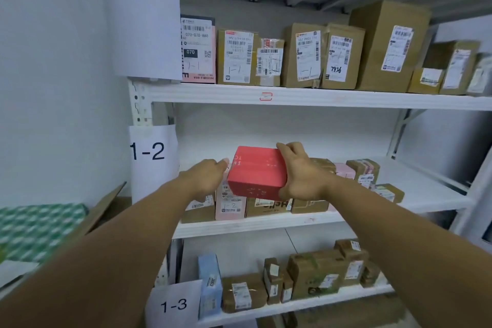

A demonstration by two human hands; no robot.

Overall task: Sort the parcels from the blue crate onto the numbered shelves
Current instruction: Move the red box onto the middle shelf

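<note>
At shelf 1-2 [266, 222]: red parcel [257, 172] is held in the air above the front row of parcels, not yet set down; paper sign 1-2 [149, 152] is seen just to the left.
Grip by right hand [300, 176]: parcel's right end is wrapped, fingers over the top edge, thumb low at the front corner; the weight appears to be carried here alone.
State of left hand [207, 176]: fingers are stretched out toward the parcel's left edge, nothing gripped; fingertip is at or just beside the box (contact can't be told).
Risk 1: w/ a one-sided grip, the parcel could be tipped down at its left end & slipped out, esp. if the carton surface is smooth.
Risk 2: front row looks packed. A pink parcel [230, 206] & a brown box [266, 206] sit directly below. If the red one is laid unevenly on top, it could be slid off the front lip, or a neighbour could be knocked off.
Risk 3: wrong shelf could be chosen if the code isn't checked; "1-2" is handwritten on the pink parcel, but no code can be read on the red one from this angle.
Parcel look: rectangular carton, coral-red, faint pale print on top & front face, edges crisp, no dents or tape seen; shipping label not visible (maybe underneath).
Handling est.: rigid, prob. light.
</note>
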